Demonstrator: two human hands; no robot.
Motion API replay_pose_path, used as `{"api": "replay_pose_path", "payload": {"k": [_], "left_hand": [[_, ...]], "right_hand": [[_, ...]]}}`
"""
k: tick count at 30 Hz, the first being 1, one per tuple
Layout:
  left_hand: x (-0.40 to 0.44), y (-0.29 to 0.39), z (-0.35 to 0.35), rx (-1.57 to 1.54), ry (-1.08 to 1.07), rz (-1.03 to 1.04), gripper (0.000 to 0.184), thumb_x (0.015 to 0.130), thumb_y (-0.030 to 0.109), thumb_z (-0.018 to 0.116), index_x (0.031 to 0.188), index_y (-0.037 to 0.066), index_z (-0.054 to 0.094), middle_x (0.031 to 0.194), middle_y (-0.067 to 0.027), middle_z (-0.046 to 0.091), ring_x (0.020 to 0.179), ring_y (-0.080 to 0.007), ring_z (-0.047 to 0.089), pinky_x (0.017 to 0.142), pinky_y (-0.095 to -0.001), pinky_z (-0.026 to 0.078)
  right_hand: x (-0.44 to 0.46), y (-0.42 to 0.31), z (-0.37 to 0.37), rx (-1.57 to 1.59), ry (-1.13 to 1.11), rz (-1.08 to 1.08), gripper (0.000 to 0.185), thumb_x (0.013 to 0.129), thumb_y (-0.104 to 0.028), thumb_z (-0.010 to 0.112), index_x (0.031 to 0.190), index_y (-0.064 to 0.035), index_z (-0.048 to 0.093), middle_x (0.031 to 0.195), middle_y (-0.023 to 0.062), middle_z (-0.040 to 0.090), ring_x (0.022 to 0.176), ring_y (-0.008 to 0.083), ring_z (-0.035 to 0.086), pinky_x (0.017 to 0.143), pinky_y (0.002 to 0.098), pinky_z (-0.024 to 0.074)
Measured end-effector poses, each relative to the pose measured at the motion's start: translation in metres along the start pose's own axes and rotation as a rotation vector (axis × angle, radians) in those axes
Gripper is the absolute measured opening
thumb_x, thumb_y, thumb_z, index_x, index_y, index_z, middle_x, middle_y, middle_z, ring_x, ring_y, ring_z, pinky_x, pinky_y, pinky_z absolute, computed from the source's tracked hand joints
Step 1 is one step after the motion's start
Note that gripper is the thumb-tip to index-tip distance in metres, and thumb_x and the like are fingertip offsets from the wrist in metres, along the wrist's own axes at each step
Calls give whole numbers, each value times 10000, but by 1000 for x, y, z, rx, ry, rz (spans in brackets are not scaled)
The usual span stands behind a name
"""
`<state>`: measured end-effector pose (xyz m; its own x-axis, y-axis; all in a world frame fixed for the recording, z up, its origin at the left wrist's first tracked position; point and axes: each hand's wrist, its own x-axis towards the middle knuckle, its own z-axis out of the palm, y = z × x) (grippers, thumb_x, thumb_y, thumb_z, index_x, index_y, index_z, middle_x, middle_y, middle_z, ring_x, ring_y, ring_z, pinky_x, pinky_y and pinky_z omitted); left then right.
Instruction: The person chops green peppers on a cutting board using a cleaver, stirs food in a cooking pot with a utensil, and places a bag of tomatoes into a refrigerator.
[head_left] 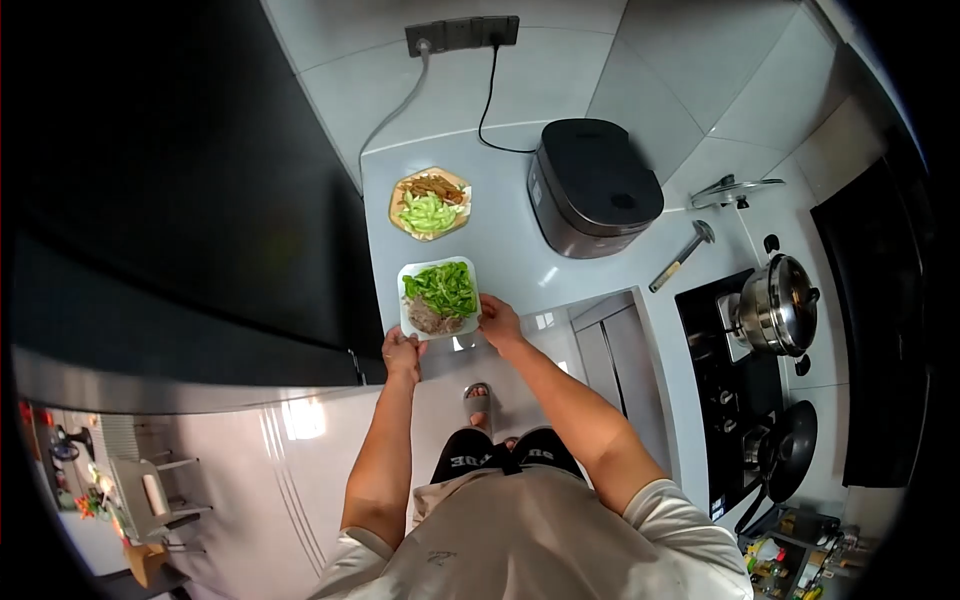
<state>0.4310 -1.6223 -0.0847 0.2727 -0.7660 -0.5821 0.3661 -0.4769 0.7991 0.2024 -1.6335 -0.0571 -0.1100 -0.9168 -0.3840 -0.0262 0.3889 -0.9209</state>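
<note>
Glossy white square plate with rounded corners point(467, 330): here it is, left of centre in the frame, by the counter's front edge, loaded with bright green cut vegetables point(440, 288) and greyish-brown shredded meat point(432, 316); whether it rests or hangs just above, I can't tell.
Bare left hand point(402, 355): clamped on the lower-left corner, thumb and fingers gripping the rim.
Bare right hand point(498, 322): closed on the right-hand rim, a bit higher in the frame.
Tilt risk: uneven grips, one higher than the other, could tip the plate and spill the meat, which lies at its near side!
Slip risk: smooth rim, fingertip hold; damp or greasy fingers could lose it toward the floor.
Pale grey smooth counter point(500, 240): too shallow a placing would leave the plate overhanging its front edge.
Tan hexagonal plate with pale green slices and brown strips point(393, 205): just above in the frame, a bump if the white plate were pushed too far.
Off-white shirt point(520, 525): small dark mark on it, unreadable.
Black shorts point(468, 452): big white letters, upside down, "DE" the only part I'd call.
Dark rounded rice cooker point(597, 185): pale marking on its side, too small to read.
</note>
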Motion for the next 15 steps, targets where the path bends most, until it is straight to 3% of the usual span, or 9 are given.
{"api": "replay_pose_path", "payload": {"k": [2,6,8,9,11,12,14,15], "left_hand": [[9,11,8,-7,18,-2,367,1002,-109,600,1327,59,565,1143,-83,693,977,-213,719,772,-352,696],[33,11,15,33,16,23,336,998,-116,614,1283,59,583,1109,-70,682,958,-199,711,755,-335,690],[47,11,11,193,-44,64,301,997,-49,682,1271,44,600,1059,-44,675,923,-194,703,768,-348,662],[48,12,11,201,-46,67,301,997,-49,682,1271,44,600,1059,-44,675,923,-194,703,768,-348,662],[46,5,11,666,91,393,377,967,18,750,1318,22,612,1091,-81,651,993,-249,695,878,-405,609],[35,6,15,676,86,387,377,967,18,750,1318,22,612,1091,-81,651,993,-249,695,878,-405,609],[10,23,28,900,304,915,509,936,50,775,1408,8,589,1182,-144,611,1111,-306,647,994,-428,532],[-2,31,30,861,197,918,572,912,32,730,1465,18,584,1284,-194,558,1165,-371,613,1047,-426,496]], "right_hand": [[28,18,5,193,-6,-40,574,931,174,513,1422,-68,688,1228,67,788,1062,177,736,890,308,585],[63,33,1,149,-18,-97,492,955,116,551,1392,-54,698,1194,87,805,1039,221,761,899,338,594],[72,29,2,-163,66,-224,447,956,66,608,1376,-57,700,1147,133,812,1032,267,777,915,360,596],[73,22,3,-156,69,-223,447,956,66,608,1376,-57,700,1147,133,812,1032,267,777,915,360,596],[66,17,1,-155,118,-251,401,963,34,639,1348,-53,702,1113,170,807,1013,301,780,906,369,598],[67,24,0,-150,123,-241,401,963,34,639,1348,-53,702,1113,170,807,1013,301,780,906,369,598],[80,44,1,-58,208,-137,377,974,13,635,1335,-66,704,1134,145,810,999,268,784,885,356,601],[63,36,-4,-46,223,-132,377,974,13,635,1335,-66,704,1134,145,810,999,268,784,885,356,601]]}}
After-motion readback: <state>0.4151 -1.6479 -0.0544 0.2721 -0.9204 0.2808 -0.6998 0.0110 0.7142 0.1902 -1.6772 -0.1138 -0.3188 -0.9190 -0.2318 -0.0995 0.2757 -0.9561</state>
